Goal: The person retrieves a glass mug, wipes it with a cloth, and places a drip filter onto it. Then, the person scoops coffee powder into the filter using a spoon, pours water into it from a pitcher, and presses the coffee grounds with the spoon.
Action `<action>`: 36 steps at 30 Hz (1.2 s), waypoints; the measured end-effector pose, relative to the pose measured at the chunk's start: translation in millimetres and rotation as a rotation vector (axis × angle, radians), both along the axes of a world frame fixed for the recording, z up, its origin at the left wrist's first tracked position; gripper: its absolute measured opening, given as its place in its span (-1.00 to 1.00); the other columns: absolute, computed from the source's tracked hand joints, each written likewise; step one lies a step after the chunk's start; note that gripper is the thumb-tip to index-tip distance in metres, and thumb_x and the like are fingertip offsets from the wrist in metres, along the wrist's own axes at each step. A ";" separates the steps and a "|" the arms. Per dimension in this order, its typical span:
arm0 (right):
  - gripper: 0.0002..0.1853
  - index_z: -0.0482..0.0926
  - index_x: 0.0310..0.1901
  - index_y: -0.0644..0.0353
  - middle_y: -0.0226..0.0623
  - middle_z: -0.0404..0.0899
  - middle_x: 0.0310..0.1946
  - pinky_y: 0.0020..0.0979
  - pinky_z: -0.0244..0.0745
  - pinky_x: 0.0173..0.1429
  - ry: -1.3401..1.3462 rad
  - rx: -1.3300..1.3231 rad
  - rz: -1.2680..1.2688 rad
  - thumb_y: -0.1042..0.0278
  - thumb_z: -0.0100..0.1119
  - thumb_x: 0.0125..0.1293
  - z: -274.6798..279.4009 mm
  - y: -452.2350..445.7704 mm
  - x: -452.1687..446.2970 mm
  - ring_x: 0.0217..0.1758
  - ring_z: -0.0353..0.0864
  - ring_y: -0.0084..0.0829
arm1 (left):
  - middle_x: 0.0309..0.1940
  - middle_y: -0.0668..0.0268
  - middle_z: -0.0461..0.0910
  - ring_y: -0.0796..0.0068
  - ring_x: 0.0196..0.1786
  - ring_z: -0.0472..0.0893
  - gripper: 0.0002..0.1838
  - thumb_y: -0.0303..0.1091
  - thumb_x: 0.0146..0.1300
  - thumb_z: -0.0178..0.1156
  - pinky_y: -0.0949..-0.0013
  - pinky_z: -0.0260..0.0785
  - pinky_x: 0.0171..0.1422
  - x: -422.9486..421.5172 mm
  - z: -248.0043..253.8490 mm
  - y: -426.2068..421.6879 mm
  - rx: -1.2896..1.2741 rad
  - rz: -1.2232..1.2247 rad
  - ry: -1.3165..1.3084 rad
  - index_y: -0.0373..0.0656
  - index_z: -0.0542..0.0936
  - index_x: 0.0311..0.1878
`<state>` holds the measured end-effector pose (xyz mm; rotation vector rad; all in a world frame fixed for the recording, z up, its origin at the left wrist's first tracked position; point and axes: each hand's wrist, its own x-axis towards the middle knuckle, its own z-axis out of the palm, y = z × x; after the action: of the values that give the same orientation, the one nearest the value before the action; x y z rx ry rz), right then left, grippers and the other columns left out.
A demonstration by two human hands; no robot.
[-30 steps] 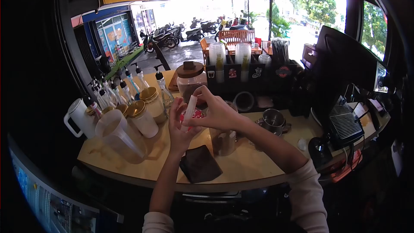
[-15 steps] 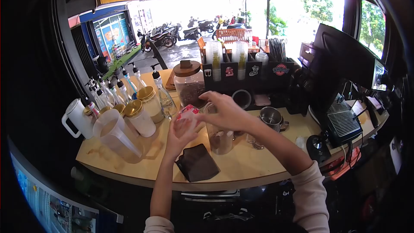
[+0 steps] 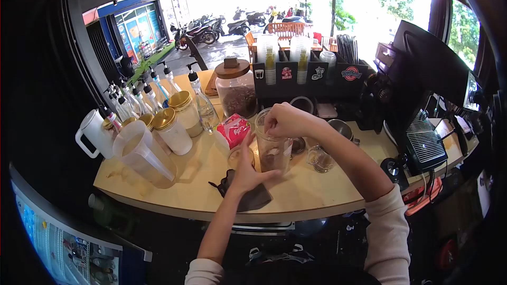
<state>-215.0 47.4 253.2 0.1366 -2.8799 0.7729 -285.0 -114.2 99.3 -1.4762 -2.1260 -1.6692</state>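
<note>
Pale wood-toned counter (image 3: 311, 195) beneath a roof, with a bright paved yard seen beyond its far side. Fingers of the right hand (image 3: 294, 120) are bent downward and drawn close together at the mouth of a tall clear container (image 3: 275, 161); the tips are seen through or just inside the rim, and whether anything is pinched between them cannot be told. Fingers of the left hand (image 3: 246, 177) are extended toward the far side, with the thumb spread wide toward the container's lower wall; nothing is seen to be gripped, and contact between thumb and wall cannot be confirmed. The container is stood upright near the middle of the counter, between the hands. Just to its left, a red-and-white packet (image 3: 233, 129) is placed beyond the left fingertips. A flat dark item (image 3: 255, 200) is partly covered by the left hand. To the right, a small glass (image 3: 320, 160) is set near the container, and a metal pitcher (image 3: 342, 127) is partly hidden by the right forearm. Farther off, a wooden-lidded jar (image 3: 235, 100) is positioned beside a black rack (image 3: 348, 85) in which clear cups (image 3: 268, 55) are stacked. At left, gold-lidded jars (image 3: 175, 140), pump bottles (image 3: 204, 113) and a translucent jug (image 3: 142, 153) are grouped. Motorcycles (image 3: 200, 34) are parked in the yard.
</note>
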 end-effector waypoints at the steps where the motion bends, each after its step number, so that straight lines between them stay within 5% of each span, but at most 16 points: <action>1: -0.84 0.68 -0.36 0.29 -0.13 0.64 -0.51 -0.41 0.54 -0.26 -0.106 0.043 -0.013 0.42 0.21 0.03 1.9 -1.3 -0.7 -0.44 0.65 -0.37 | 0.24 0.00 0.28 0.12 0.29 0.34 0.22 -0.07 -0.35 0.60 0.10 0.22 0.34 6.5 -5.6 13.1 0.062 0.011 -0.060 -0.24 0.08 0.37; 5: -0.84 0.68 -0.40 0.28 -0.14 0.64 -0.52 -0.40 0.53 -0.29 -0.194 0.109 -0.005 0.40 0.23 -0.01 13.7 -10.0 10.8 -0.46 0.64 -0.37 | 0.26 0.10 0.28 0.23 0.34 0.30 0.10 -0.23 -0.31 0.60 0.12 0.17 0.39 12.9 -7.1 29.5 0.062 -0.153 -0.340 -0.22 0.15 0.33; 9: -0.84 0.64 -0.55 0.32 -0.17 0.58 -0.64 -0.35 0.49 -0.32 -0.308 0.281 0.085 0.38 0.24 -0.08 8.0 -24.1 28.5 -0.47 0.62 -0.34 | 0.17 0.06 0.36 0.16 0.25 0.40 0.06 -0.23 -0.33 0.59 0.18 0.27 0.32 5.9 -12.6 27.6 0.091 -0.015 -0.128 -0.20 0.18 0.27; 12: -0.72 0.67 -0.27 0.25 -0.09 0.66 -0.24 -0.23 0.56 -0.05 -0.228 0.331 -0.028 0.33 0.27 -0.07 -24.5 -32.7 28.7 -0.13 0.65 -0.14 | 0.17 0.11 0.36 0.11 0.24 0.40 0.05 -0.24 -0.33 0.58 0.16 0.28 0.30 6.4 -9.4 24.2 0.068 0.039 0.077 -0.18 0.18 0.27; 15: -0.69 0.65 -0.22 0.25 -0.05 0.64 -0.22 -0.25 0.57 -0.02 -0.376 0.445 -0.081 0.33 0.25 -0.05 -30.1 -45.9 29.9 -0.11 0.64 -0.14 | 0.19 0.14 0.35 0.06 0.25 0.38 0.04 -0.25 -0.32 0.58 0.15 0.27 0.32 9.7 -13.7 26.1 0.117 0.036 0.176 -0.16 0.18 0.28; 16: -0.67 0.63 -0.18 0.27 -0.02 0.63 -0.23 -0.26 0.57 -0.02 -0.626 0.567 0.014 0.29 0.23 0.01 -59.6 -38.5 -2.1 -0.15 0.64 -0.11 | 0.20 0.13 0.34 0.04 0.26 0.37 0.04 -0.25 -0.31 0.57 0.15 0.26 0.33 7.6 -19.9 27.0 0.168 0.002 0.225 -0.15 0.18 0.28; 20: -0.68 0.63 -0.17 0.20 -0.11 0.65 -0.19 -0.22 0.59 -0.09 -0.645 0.649 0.031 0.38 0.27 -0.04 -108.4 -30.3 -12.4 -0.12 0.67 -0.16 | 0.24 0.09 0.30 0.00 0.29 0.34 0.03 -0.24 -0.27 0.57 0.14 0.23 0.36 5.9 -30.2 27.3 0.251 -0.057 0.203 -0.16 0.17 0.29; 22: -0.73 0.62 -0.23 0.26 -0.08 0.65 -0.24 -0.24 0.60 -0.16 -0.086 0.431 -0.181 0.42 0.23 -0.04 -75.5 -50.0 30.2 -0.20 0.68 -0.15 | 0.25 0.07 0.28 0.00 0.29 0.34 0.05 -0.23 -0.29 0.57 0.14 0.22 0.37 6.4 -30.5 24.7 0.217 -0.029 0.221 -0.17 0.16 0.29; 25: -0.79 0.61 -0.31 0.31 -0.06 0.65 -0.32 -0.28 0.60 -0.22 0.061 0.496 -0.184 0.45 0.17 -0.03 -54.4 -64.7 47.6 -0.30 0.68 -0.16 | 0.26 0.06 0.25 0.02 0.31 0.33 0.10 -0.21 -0.33 0.59 0.16 0.20 0.40 5.3 -32.4 23.9 0.237 -0.047 0.186 -0.20 0.13 0.31; 36: -0.78 0.59 -0.28 0.34 -0.01 0.62 -0.35 -0.22 0.59 -0.19 -0.029 0.370 -0.122 0.40 0.12 0.05 -58.1 -63.7 48.4 -0.27 0.66 -0.12 | 0.26 0.09 0.24 0.05 0.34 0.27 0.12 -0.18 -0.35 0.58 0.16 0.16 0.42 5.5 -34.2 22.6 0.269 -0.003 0.219 -0.28 0.16 0.31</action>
<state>-166.7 -16.3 195.0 -0.0083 -2.9937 0.2173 -279.5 -91.5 65.1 -1.5009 -1.7141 -1.6312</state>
